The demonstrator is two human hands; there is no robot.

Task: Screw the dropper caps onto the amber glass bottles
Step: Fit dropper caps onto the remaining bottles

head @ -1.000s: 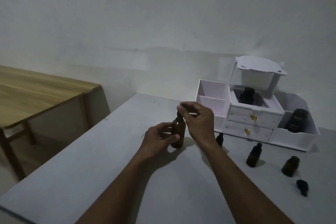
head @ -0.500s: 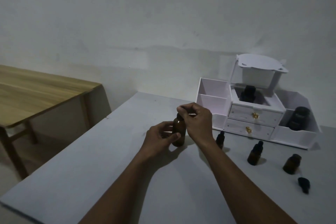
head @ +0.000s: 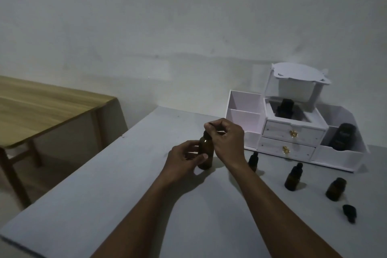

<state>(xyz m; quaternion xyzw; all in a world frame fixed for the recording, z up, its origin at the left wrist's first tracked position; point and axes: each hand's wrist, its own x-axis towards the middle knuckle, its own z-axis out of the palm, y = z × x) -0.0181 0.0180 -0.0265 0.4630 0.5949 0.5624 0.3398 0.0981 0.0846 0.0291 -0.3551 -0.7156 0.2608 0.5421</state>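
Nothing is shifted: the tall amber glass bottle (head: 206, 153) is still gripped by the left hand (head: 182, 161), the black dropper cap (head: 204, 134) at its twelve o'clock pinched by the right hand (head: 228, 138); tightening is judged unfinished.

Your left hand (head: 184, 161) grips the amber bottle (head: 206, 153) around its body, holding it upright, while your right hand (head: 228, 142) pinches the dropper cap (head: 206, 134) at its neck from above. On the grey surface (head: 104, 195) to the right stand a small capped bottle (head: 253, 160) and a second capped bottle (head: 293, 177) — then an uncapped bottle (head: 335, 189), a loose cap (head: 349, 212) lying just nearer. A white organizer (head: 293, 138) sits at the far right.
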